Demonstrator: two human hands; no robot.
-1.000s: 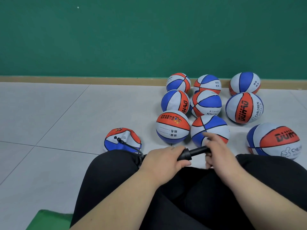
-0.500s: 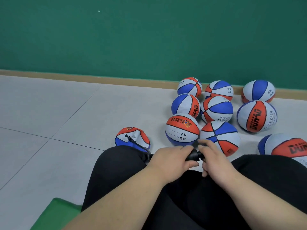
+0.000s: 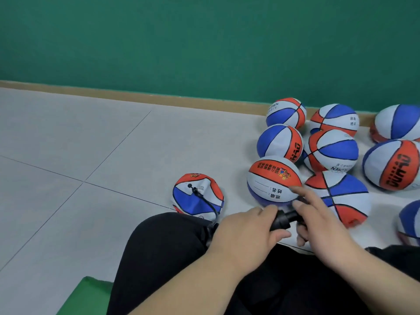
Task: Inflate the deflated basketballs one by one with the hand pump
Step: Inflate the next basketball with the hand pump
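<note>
Both hands on the pump [image 3: 284, 220]
Grip of left hand [image 3: 247, 228] clamped on barrel; right hand [image 3: 320, 214] likewise on handle; hose [image 3: 204, 198] enters flat ball [image 3: 188, 201].

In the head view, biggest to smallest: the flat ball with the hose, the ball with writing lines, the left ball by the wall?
1. Ball with writing lines.
2. Flat ball with the hose, only slightly smaller, nearly alike.
3. Left ball by the wall, though farther away, so true size unsure.
</note>
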